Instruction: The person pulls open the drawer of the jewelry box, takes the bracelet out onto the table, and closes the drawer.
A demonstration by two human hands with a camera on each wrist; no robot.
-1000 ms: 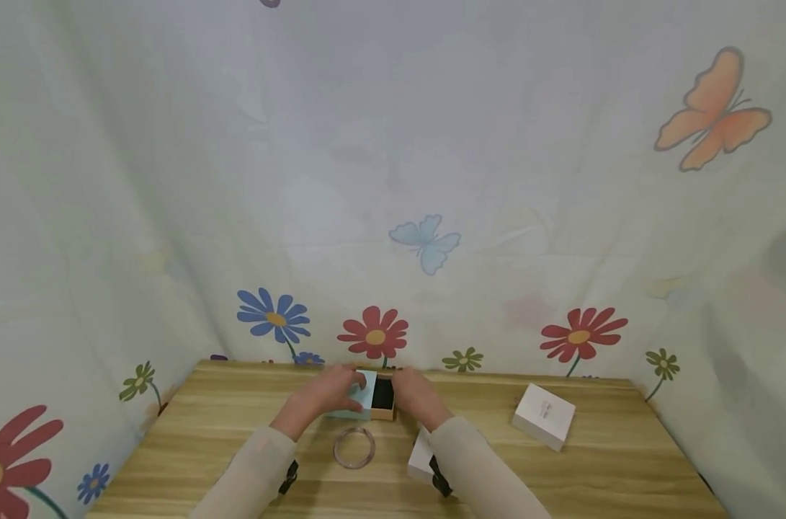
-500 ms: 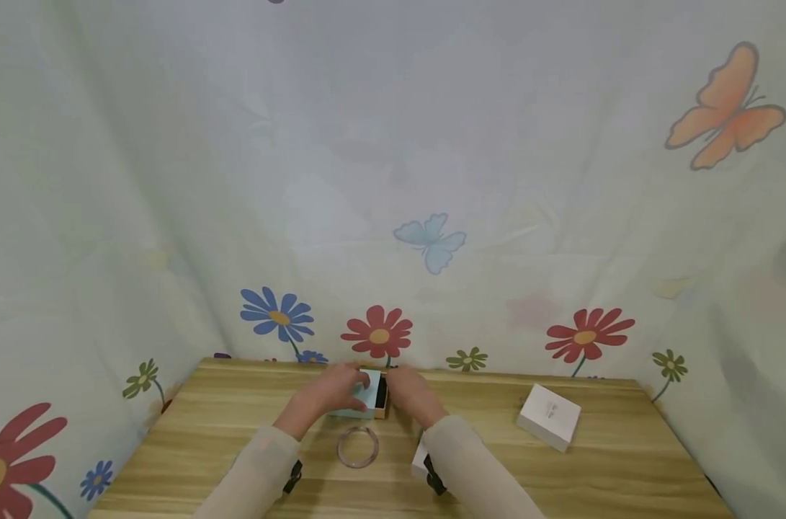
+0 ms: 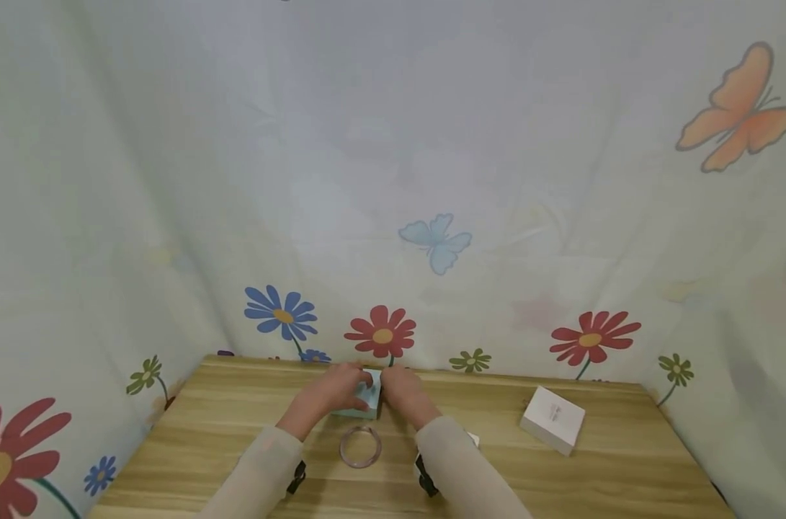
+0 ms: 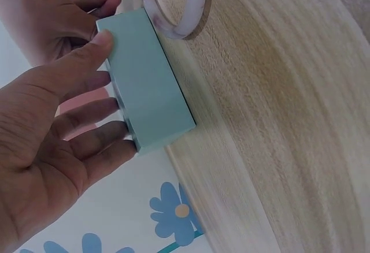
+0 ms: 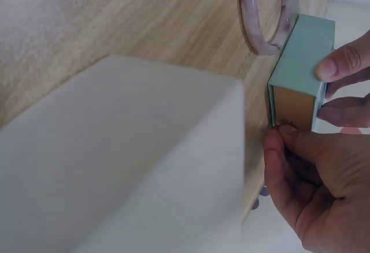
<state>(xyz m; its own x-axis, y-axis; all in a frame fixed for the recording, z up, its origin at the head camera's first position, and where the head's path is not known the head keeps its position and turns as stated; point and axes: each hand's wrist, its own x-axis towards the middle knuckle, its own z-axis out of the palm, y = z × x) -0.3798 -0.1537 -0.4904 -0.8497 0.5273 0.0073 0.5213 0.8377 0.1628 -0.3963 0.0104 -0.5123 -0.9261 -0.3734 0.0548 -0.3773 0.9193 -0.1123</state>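
Box [image 4: 144, 80] of blue-green is sitting on the table [image 3: 289, 375], close to the far edge and a bit left of the middle. Left hand [image 3: 328, 393] is coming at it from the left and gripping it. The thumb is pressing near an edge, and the other fingers are touching the next side, so the grip is clamping on the box. Right hand [image 3: 407, 395] is working at the right end of the box. That end is showing brown, and it is lying level with the blue-green rim around it. Here the thumb and first finger are pinching with their tips together, and a small dark bit is showing by the thumb tip.

Just on the near side of the box, a ring [image 3: 360, 447] is lying on the table. It is looking shiny, with pale pink and white marks.

Far over to the right, a white box [image 3: 553, 419] is resting on the table at a slant, with small grey writing on top that is looking too blurry to read. Another white box, the near one [image 5: 133, 155], is mostly hiding under the right sleeve [image 3: 467, 465]. The left sleeve [image 3: 256, 468] is reaching in from the near side too. Black straps [image 3: 425, 477] are showing under both sleeves. Behind the table, a pale cloth [image 3: 341, 180] is hanging, showing flowers and butterflies.
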